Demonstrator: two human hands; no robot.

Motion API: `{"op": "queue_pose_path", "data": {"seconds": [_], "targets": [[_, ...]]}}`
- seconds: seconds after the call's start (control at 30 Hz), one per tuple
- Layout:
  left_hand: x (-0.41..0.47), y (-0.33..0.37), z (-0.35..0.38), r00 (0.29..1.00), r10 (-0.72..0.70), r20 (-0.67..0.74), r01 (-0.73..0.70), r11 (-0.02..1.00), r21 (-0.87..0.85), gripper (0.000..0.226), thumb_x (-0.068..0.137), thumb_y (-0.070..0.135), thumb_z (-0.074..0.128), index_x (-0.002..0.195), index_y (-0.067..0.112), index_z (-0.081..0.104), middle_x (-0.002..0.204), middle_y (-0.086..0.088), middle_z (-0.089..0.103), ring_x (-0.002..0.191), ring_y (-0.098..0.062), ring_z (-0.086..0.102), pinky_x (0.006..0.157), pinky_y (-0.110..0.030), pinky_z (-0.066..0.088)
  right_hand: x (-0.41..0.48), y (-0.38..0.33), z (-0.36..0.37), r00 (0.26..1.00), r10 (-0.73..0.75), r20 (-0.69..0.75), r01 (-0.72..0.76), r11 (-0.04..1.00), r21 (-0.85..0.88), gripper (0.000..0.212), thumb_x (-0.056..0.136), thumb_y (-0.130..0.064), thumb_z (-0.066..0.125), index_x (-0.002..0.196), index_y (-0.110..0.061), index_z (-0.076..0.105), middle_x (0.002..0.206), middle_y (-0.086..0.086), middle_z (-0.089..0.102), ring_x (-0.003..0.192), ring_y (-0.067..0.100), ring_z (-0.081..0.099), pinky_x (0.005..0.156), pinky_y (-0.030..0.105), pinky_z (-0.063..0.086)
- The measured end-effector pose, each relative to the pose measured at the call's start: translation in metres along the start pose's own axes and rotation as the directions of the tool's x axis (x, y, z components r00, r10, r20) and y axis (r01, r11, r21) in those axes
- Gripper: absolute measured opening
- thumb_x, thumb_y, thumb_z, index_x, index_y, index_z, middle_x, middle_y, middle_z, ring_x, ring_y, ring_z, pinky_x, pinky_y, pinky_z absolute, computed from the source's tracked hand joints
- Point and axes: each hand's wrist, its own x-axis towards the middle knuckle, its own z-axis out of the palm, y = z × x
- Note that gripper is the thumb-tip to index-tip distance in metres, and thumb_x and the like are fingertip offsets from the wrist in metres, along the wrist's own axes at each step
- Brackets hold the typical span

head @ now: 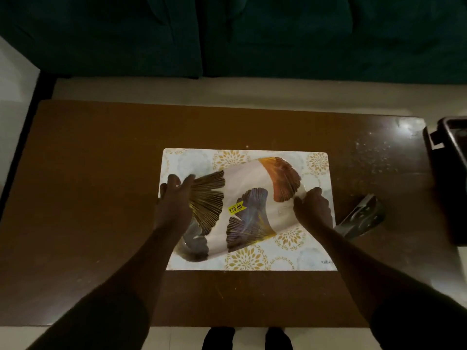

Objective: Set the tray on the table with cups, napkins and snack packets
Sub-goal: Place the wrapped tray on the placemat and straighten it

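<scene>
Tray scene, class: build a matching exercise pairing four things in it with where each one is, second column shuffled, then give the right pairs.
Things:
1. tray
2. price sticker
3. placemat
4. shiny packet

Places:
A. flat on the brown table
B. on the table, right of the placemat
C. held at both ends by the left hand and right hand
D. stuck on the tray

Pairs: 1-C, 2-D, 3-A, 4-B
</scene>
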Motion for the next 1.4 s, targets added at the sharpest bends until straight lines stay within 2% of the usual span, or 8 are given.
{"op": "queue_pose_path", "data": {"seconds": [0.2,0.37,0.63,0.93,1.1,1.17,1.27,1.4], "targets": [[0.028,0.025,-0.006,0.996,0.024,0.089,-0.023,1.0,-0.007,0.071,0.081,-0.01,0.052,0.143,0.024,0.041,0.141,-0.012,0.034,0.124,-0.033,0.041,0.094,-0.05,0.045,-0.004,0.023,-0.002,0.999,0.035,0.021,-0.035,0.999,0.002,0.038,0.094,-0.031,0.052,0.12,-0.008,0.037,0.124,0.02,0.058,0.108,0.04,0.06,0.092,0.055,0.052],[0.031,0.027,-0.002,0.996,0.044,0.083,-0.042,0.999,-0.028,0.07,0.082,-0.009,0.053,0.142,0.024,0.042,0.143,-0.012,0.032,0.127,-0.034,0.037,0.1,-0.05,0.041,-0.009,0.024,-0.001,0.999,0.036,-0.004,-0.036,0.999,0.001,0.036,0.094,-0.03,0.051,0.119,-0.007,0.038,0.12,0.02,0.06,0.105,0.039,0.062,0.089,0.054,0.053],[0.042,0.024,0.0,0.992,0.108,0.068,-0.102,0.99,-0.095,0.07,0.081,-0.012,0.053,0.14,0.024,0.045,0.143,-0.013,0.03,0.127,-0.035,0.037,0.102,-0.049,0.042,-0.016,0.024,0.002,0.998,0.054,-0.045,-0.057,0.995,-0.076,0.04,0.094,-0.028,0.051,0.123,-0.003,0.038,0.122,0.023,0.059,0.108,0.04,0.06,0.091,0.047,0.051],[0.043,0.025,0.002,0.981,0.159,0.115,-0.149,0.984,-0.095,0.066,0.082,-0.007,0.057,0.139,0.024,0.046,0.145,-0.012,0.03,0.131,-0.035,0.036,0.105,-0.051,0.042,-0.021,0.027,-0.002,0.994,0.108,0.032,-0.107,0.993,-0.049,0.043,0.088,-0.025,0.059,0.121,-0.005,0.038,0.123,0.02,0.055,0.109,0.038,0.058,0.09,0.045,0.05],[0.037,0.031,-0.007,0.991,0.12,0.065,-0.12,0.993,-0.01,0.067,0.084,-0.002,0.058,0.143,0.026,0.04,0.151,-0.009,0.026,0.142,-0.03,0.026,0.115,-0.062,0.022,-0.021,0.016,-0.015,0.999,-0.003,0.044,0.008,0.996,-0.094,0.048,0.088,-0.031,0.061,0.12,-0.006,0.037,0.113,0.019,0.059,0.099,0.035,0.063,0.078,0.041,0.055],[0.035,0.039,-0.011,0.991,0.133,0.027,-0.133,0.991,0.009,0.065,0.085,0.002,0.057,0.143,0.024,0.039,0.151,-0.01,0.027,0.142,-0.031,0.027,0.114,-0.062,0.023,-0.023,0.01,-0.027,0.994,-0.107,-0.025,0.105,0.991,-0.078,0.044,0.089,-0.032,0.059,0.119,-0.007,0.04,0.112,0.017,0.059,0.09,0.029,0.06,0.069,0.036,0.051],[0.029,0.061,-0.012,0.984,0.177,0.019,-0.177,0.984,0.002,0.059,0.087,0.007,0.055,0.143,0.022,0.04,0.151,-0.01,0.03,0.138,-0.033,0.033,0.11,-0.058,0.033,-0.02,0.012,-0.059,0.922,-0.273,-0.276,0.26,0.962,-0.084,0.041,0.089,-0.03,0.059,0.121,-0.008,0.045,0.117,0.012,0.057,0.1,0.026,0.057,0.073,0.032,0.044],[0.013,0.101,-0.002,0.97,0.244,0.016,-0.242,0.966,-0.087,0.056,0.087,0.01,0.056,0.141,0.019,0.043,0.15,-0.01,0.032,0.133,-0.033,0.039,0.103,-0.049,0.042,-0.01,0.048,-0.102,0.846,-0.15,-0.511,0.084,0.985,-0.151,0.051,0.083,-0.036,0.059,0.125,-0.009,0.044,0.124,0.013,0.049,0.114,0.032,0.048,0.091,0.043,0.043]]}}
